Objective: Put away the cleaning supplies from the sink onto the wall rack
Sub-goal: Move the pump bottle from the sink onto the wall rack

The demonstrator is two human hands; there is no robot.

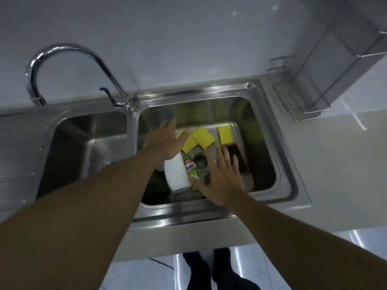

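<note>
In the right basin of the steel sink (270, 130) lie a white bottle (177, 175), a small green dish-soap bottle (190, 167), several yellow sponges (202, 137) and a dark red sponge (238, 158). My left hand (165, 141) hovers with straight fingers above the white bottle's top and the leftmost sponge. My right hand (222, 181) is spread over the basin, its thumb beside the green bottle's lower end. Neither hand holds anything. The wire wall rack (326, 65) hangs on the right wall above the counter.
A curved chrome faucet (62, 65) rises behind the divider between the two basins. The left basin (83, 143) holds nothing visible. The drain strainer (200, 162) sits between my hands. White counter (335, 164) lies to the right of the sink.
</note>
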